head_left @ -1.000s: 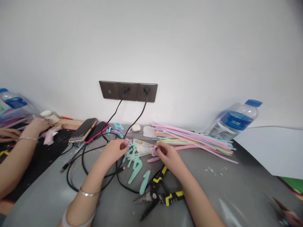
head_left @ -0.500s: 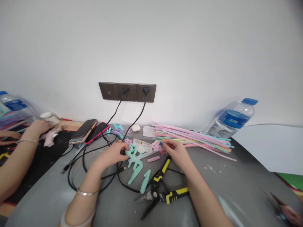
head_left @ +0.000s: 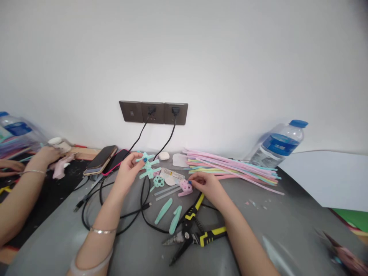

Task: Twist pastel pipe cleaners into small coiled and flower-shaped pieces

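From the left grip (head_left: 129, 168), mint-green strips (head_left: 149, 171) (pinched at one edge) extend rightward.

"What sort of place is this?"

"A craft workspace: stems (head_left: 230, 168) lie bundled on a grey table (head_left: 138, 247), with fuzzy flower shapes (head_left: 185, 184), short green strips (head_left: 163, 211) and pliers (head_left: 186, 235) nearer the front."

"Just one person's desk?"

"No, shared. Another person's arm (head_left: 20, 203) stretches over a black tabletop (head_left: 53, 193) at the left, which has its own bottle (head_left: 17, 128) and stems."

"And the room?"

"A plain white wall (head_left: 230, 69), with sockets (head_left: 130, 112), two plugs (head_left: 175, 111) in them and phones (head_left: 102, 160) lower down. Studio or home, too little of the room shows to say."
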Available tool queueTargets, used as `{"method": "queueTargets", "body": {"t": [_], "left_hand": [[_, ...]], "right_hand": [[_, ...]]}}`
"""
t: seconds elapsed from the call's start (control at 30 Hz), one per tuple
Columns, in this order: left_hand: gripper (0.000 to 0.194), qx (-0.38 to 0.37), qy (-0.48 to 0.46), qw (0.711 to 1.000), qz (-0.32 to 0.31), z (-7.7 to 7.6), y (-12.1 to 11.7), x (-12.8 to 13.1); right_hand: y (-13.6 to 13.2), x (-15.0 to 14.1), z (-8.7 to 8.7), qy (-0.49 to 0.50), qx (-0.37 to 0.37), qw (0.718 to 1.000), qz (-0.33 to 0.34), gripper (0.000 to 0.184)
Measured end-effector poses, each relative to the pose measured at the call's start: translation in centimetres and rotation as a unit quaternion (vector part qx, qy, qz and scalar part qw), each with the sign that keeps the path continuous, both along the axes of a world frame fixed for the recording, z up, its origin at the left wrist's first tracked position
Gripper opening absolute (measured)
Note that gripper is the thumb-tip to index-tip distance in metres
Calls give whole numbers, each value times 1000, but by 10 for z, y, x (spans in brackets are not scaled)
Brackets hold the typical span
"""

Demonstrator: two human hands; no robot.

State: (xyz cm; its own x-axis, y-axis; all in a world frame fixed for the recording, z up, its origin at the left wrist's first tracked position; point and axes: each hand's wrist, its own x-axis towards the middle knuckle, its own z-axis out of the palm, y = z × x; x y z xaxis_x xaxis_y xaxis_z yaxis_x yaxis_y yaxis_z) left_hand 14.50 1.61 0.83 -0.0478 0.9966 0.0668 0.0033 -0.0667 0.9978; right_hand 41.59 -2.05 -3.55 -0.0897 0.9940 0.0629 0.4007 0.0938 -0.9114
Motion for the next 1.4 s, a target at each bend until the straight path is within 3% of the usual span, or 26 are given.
{"method": "queueTargets", "body": {"t": [0.23,0.43,0.57,0.7,0.9,1.13,1.4], "left_hand": [[38,-63,-82,992,-71,-9,-11,34],[37,-64,-102,989,-89,-23,-19,57],[35,-62,-99,985,-131,-27,-26,69],[29,-36,-66,989,-128,-28,-30,71],[26,-42,-45,993,-105,-24,-31,69],[35,-55,-91,986,-129,-28,-31,73],[19,-12,-15,986,-168,-32,-29,71]], "right_hand": [[-3,-7,4,-20,36,999,-22,18],[-7,-9,15,164,24,986,-5,27],[-9,-18,16,213,16,976,49,26],[-11,-24,13,219,-29,971,93,19],[-13,-23,17,236,-33,968,81,22],[-11,-20,19,253,-2,966,44,24],[-10,-18,17,263,5,964,26,25]]}}
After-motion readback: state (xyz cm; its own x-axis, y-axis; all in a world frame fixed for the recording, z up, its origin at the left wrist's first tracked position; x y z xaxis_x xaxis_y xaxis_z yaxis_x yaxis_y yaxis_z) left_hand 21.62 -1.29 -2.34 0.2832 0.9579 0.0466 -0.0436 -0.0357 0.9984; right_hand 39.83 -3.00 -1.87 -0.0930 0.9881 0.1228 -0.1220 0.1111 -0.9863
